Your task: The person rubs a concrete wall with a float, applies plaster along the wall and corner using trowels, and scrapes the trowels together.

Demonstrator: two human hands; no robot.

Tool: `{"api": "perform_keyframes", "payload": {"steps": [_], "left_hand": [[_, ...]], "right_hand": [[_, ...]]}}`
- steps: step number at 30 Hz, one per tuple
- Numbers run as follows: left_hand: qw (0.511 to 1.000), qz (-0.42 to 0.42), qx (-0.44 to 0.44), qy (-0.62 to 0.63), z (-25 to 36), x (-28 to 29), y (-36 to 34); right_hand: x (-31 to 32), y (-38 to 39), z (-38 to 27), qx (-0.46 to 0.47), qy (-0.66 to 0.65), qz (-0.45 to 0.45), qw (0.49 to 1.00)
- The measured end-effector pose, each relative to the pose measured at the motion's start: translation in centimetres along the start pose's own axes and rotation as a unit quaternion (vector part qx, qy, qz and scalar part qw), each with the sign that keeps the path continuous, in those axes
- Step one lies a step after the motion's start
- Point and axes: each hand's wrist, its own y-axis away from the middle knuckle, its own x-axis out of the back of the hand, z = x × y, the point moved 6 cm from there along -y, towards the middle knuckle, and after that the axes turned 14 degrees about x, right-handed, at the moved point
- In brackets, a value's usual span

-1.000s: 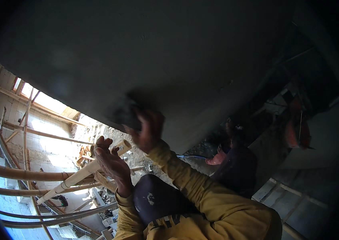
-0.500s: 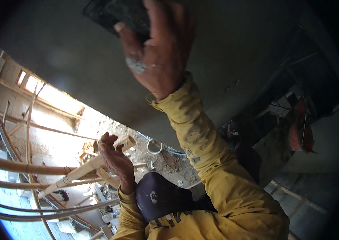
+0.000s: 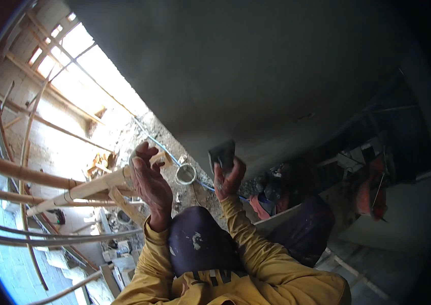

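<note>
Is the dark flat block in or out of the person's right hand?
In: the right hand grips the dark flat block near its lower end, thumb against it.

Ground: rough grey-brown dirt floor (image 3: 209, 201), pretty gritty, littered with small stony bits
Bucket: round whitish bucket (image 3: 179, 179) sitting upright on the dirt, open top showing
Hose: thin bright-blue hose (image 3: 147, 133) snaking across the floor, running right by the bucket
Rubble: jumble of pale grey broken blocks (image 3: 124, 262) over on the left
Orange stuff: small orange-brown heap (image 3: 99, 165), too washed out to ID tbh
</note>
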Motion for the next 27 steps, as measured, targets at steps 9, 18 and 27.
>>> {"api": "perform_keyframes", "payload": {"steps": [9, 18, 27], "left_hand": [[0.997, -0.01, 0.017, 0.081, -0.2, 1.4, -0.8], [0.992, -0.045, 0.017, 0.118, 0.1, 2.0, -0.7], [0.99, -0.044, 0.026, 0.13, -0.1, 2.1, -1.0]], "right_hand": [[-2.1, -17.1, -9.9, 0.161, -0.062, 0.11, 0.979], [-0.1, -2.4, 0.9, -0.126, -0.263, 0.161, 0.943], [-1.0, -15.9, -12.2, 0.244, -0.045, 0.011, 0.969]]}}
